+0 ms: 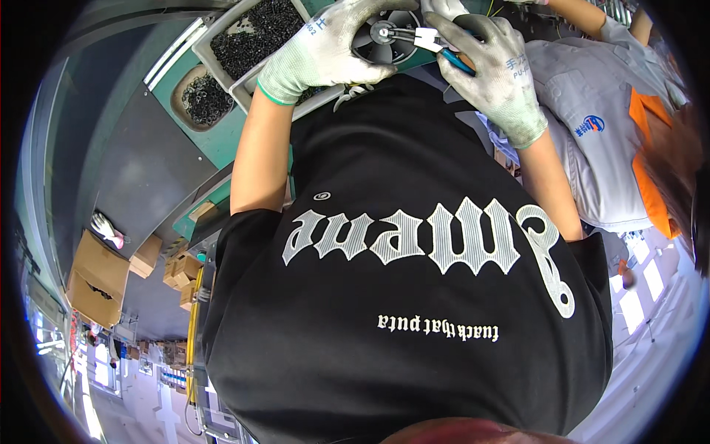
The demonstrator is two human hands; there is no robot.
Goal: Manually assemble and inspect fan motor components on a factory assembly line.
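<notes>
Fan (383,32), round and dark-bladed, is sitting at the far side of the view, beyond the wearer's black shirt (414,148). The left hand (325,48), gloved, is curling around its left side and gripping it. The right hand (492,63), also gloved, is gripping a blue-handled tool (457,61) like pliers, its thin prongs pointing left to the fan's hub — whether they are touching is hard to tell. Work at the hub seems to be the step in hand; the next move is probably calling for a steady fan and well-aligned prongs. Farther left, a pale tray (201,52) and a smaller rounded tray (175,96) are holding small black parts — many of them. On the right, a co-worker's grey shirt (584,103) is showing.
</notes>
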